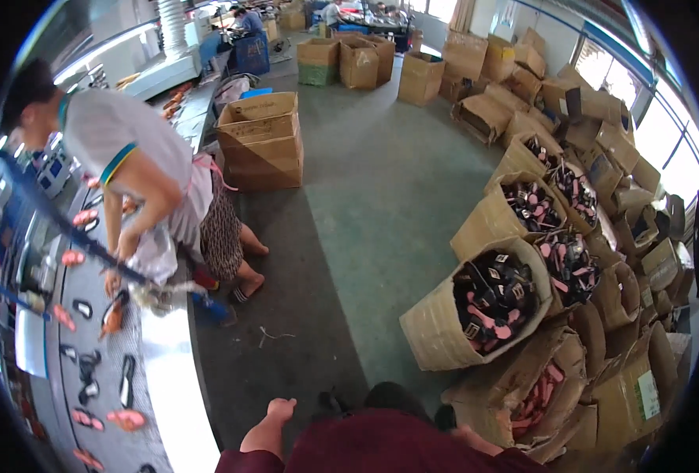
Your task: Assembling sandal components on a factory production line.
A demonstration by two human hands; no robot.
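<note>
My left hand [281,408] hangs beside my dark red top at the lower edge, its fingers curled in and nothing showing in them. On the other side, my right hand [466,438] is partly hidden, close to a small black object [446,418] that I cannot make out. Nearest to that hand stands a worn cardboard box [475,410] with pink shoe soles [540,398] in it. Just beyond is an open carton [432,335], filled with black and pink sandal parts [499,292].
At left a conveyor belt [109,370] carries sandals and soles along a shiny metal edge [178,394]. A co-worker [148,150] leans over it, hands on the belt. Several more cartons line the right side, and one tall box [263,150] stands behind the co-worker.
</note>
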